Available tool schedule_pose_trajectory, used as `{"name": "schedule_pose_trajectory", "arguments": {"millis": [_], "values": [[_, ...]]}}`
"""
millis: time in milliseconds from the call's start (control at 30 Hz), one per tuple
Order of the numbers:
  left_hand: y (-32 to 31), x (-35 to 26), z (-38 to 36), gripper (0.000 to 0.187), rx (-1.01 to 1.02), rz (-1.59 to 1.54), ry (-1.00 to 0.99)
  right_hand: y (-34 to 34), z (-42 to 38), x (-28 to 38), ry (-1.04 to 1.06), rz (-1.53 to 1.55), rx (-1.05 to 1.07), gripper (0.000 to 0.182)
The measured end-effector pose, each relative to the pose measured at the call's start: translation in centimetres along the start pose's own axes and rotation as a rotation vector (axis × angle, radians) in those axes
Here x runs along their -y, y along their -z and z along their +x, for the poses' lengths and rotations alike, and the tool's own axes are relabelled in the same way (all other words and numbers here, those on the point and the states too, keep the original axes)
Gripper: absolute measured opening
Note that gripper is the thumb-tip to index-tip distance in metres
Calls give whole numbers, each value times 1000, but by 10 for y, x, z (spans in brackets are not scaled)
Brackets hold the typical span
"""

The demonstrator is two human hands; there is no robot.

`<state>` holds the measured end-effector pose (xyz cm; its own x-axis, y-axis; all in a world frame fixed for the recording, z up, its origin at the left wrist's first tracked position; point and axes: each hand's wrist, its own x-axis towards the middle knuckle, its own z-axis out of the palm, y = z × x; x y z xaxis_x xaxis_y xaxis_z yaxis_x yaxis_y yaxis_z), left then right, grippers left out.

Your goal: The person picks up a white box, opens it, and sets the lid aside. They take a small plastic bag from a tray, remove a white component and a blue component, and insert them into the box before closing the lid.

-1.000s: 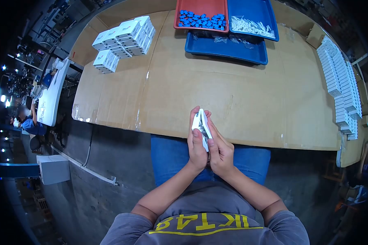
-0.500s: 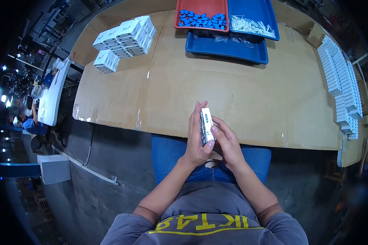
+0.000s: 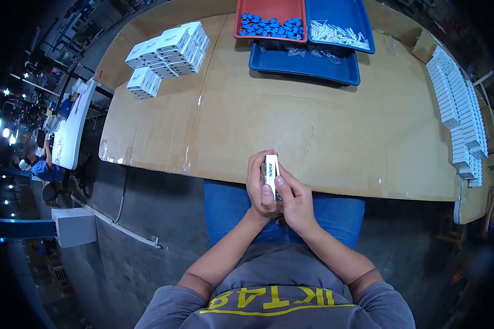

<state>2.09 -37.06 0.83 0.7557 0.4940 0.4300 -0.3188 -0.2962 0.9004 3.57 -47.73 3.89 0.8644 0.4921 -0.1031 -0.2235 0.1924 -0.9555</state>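
Two-handed handling of a white lettered unit (image 3: 271, 171) at the near edge of a cardboard-covered table (image 3: 291, 131). The unit is between the palms, in front of the body, its narrow lettered face turned upward. The left hand (image 3: 256, 185) curls around one long side, its thumb on the lower end of the lettered face; the right hand (image 3: 297, 203) closes on the opposite side, its thumb against the near edge. Both grips are thus pressed on the unit; how firmly cannot be told. The step in hand appears to be squeezing or aligning the unit's sides. Any further move would call for even support from both sides, with the thumbs clear of the seam. Beyond lie a red tray (image 3: 270, 6) of blue pieces (image 3: 271, 27), a blue tray (image 3: 335, 10) of white sticks (image 3: 340, 37) and stacked white boxes (image 3: 173, 46).

Compared with half a second earlier, the hands sit slightly lower in view and closer together; the left thumb has shifted from beneath the unit's lower end onto its lettered face. Trays and stack appear unchanged.
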Motion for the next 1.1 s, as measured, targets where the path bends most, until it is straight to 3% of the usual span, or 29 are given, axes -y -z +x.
{"name": "schedule_pose_trajectory", "arguments": {"millis": [167, 367, 400, 500, 567, 600, 700, 800, 1100], "values": [[-3, -5, 0, 82, -22, -119, 54, 2, -1, 1, 57, -53, 8, 45], [2, -5, 10, 104, 182, 81, 21, 14, 9, 0, -48, -7, 7, 46], [4, -3, 13, 122, 241, 122, -72, 21, 11, 3, -53, -2, 27, 46], [7, 3, 12, 122, 262, 126, 8, 35, 14, 16, -14, -148, 90, 49], [5, -6, 10, 104, 238, -188, 245, 43, 15, 17, 43, -383, 129, 54], [6, -9, 10, 99, 221, -341, 384, 48, 20, 18, 304, -678, 141, 67], [6, -19, 12, 81, 218, -584, 709, 51, 20, 32, 603, -773, 193, 77], [7, -33, 12, 73, 309, -673, 998, 64, 28, 18, 713, -781, 278, 81], [-4, -47, 2, 67, 293, -747, 1071, 66, 33, 4, 893, -750, 195, 80]]}}
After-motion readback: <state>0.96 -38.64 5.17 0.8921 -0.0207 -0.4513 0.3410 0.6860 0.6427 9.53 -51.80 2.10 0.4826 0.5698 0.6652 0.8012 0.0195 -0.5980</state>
